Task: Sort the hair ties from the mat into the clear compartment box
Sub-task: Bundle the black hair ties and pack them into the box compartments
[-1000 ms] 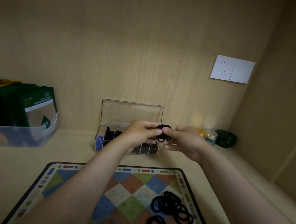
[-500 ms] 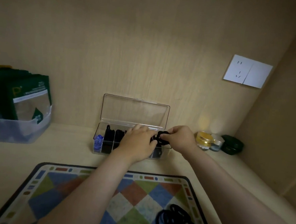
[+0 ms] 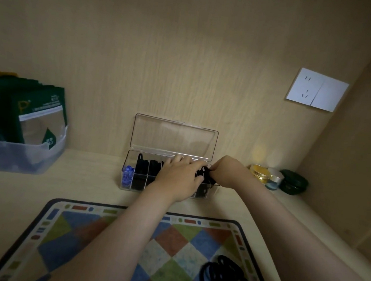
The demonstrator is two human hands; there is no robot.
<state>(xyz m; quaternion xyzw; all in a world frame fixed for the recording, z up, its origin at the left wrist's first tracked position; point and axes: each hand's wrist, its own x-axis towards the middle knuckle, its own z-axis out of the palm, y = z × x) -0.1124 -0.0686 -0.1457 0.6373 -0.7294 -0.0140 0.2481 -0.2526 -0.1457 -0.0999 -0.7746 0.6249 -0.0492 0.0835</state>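
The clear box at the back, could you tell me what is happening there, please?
A person is sorting hair ties. The right hand pinches a black hair tie over the right end of the open clear box; the left hand lies across the box. More ties wait on the mat.

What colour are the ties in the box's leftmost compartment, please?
The ties are blue; the head view shows them best.

The box point(image 3: 173, 137) is clear glossy plastic. The mat point(image 3: 68, 231) looks like matt woven cloth, and the hair ties point(image 3: 221, 274) on it matt elastic fabric. The worktop point(image 3: 85, 183) is smooth pale wood grain.
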